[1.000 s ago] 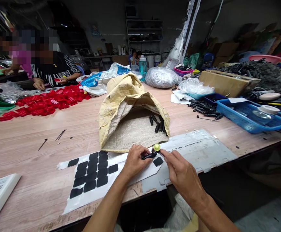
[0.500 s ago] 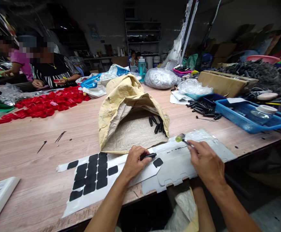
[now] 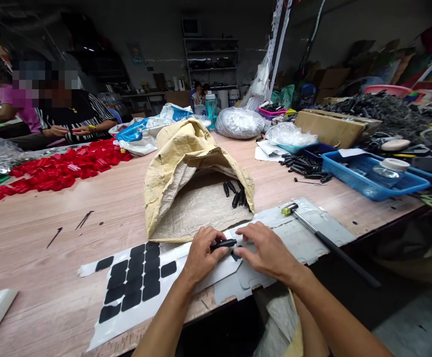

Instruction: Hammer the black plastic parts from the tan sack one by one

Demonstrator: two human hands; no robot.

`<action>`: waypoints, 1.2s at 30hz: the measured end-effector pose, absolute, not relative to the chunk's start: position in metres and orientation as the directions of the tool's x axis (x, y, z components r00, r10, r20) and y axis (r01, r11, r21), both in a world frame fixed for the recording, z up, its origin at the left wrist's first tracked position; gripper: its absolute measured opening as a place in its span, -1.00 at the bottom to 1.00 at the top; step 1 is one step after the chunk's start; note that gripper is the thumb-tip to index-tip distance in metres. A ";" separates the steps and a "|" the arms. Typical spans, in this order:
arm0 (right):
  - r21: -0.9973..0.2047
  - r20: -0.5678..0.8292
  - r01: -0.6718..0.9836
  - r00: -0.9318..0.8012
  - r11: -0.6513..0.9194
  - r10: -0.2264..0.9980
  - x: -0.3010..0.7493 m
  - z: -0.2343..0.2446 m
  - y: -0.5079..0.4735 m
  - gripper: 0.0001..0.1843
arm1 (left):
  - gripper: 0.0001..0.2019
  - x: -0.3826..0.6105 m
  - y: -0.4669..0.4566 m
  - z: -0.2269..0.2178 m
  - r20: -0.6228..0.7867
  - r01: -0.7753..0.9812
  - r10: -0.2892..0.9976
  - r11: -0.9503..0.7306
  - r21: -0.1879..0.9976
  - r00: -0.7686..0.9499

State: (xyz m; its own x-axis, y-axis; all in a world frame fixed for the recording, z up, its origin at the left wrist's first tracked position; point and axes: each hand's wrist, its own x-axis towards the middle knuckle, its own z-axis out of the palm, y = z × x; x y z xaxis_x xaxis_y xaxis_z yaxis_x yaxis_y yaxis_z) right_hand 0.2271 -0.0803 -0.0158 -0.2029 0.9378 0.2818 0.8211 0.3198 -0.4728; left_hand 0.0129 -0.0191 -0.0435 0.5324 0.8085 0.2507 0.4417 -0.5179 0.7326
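Observation:
My left hand is closed around a black cylindrical part, whose tip points right. Beside it my right hand has its thumb and fingers apart, with nothing between them, close to the part's tip. Under the right thumb lies a black rounded-square sticker, partly hidden. To the right, a hammer with a yellow-green face rests on a grey board, its black handle jutting past the table edge. Left of my hands lies a white backing sheet with several black stickers.
A yellow woven sack gapes toward me, with several black parts inside. Red pieces are heaped at left near a co-worker. A blue tray and more black parts lie at right.
My right hand has let go of the hammer, which now lies on the board, and has moved left toward the black part. My left hand still holds that part.

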 end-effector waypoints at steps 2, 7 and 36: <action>-0.441 0.250 0.825 -0.264 0.352 0.932 0.217 -0.018 -0.076 -0.82 | -0.91 0.012 -0.019 -0.046 0.267 0.443 0.796 -0.542 0.714 0.544; -0.327 0.204 0.865 -0.330 0.381 0.922 0.215 -0.024 -0.067 -0.84 | -0.95 0.012 -0.020 -0.050 0.288 0.463 0.790 -0.566 0.682 0.542; -0.323 0.345 0.841 -0.321 0.433 0.882 0.210 -0.032 -0.062 -0.73 | -0.83 0.013 -0.021 -0.051 0.308 0.501 0.812 -0.558 0.661 0.496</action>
State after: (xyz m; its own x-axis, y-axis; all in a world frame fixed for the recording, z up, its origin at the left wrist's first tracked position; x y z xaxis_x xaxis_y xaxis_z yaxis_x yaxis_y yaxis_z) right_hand 0.2097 -0.0616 -0.0322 -0.3210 0.8819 0.3454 0.8414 0.4329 -0.3233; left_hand 0.0127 -0.0209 -0.0509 0.4960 0.8117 0.3085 0.5014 -0.5577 0.6615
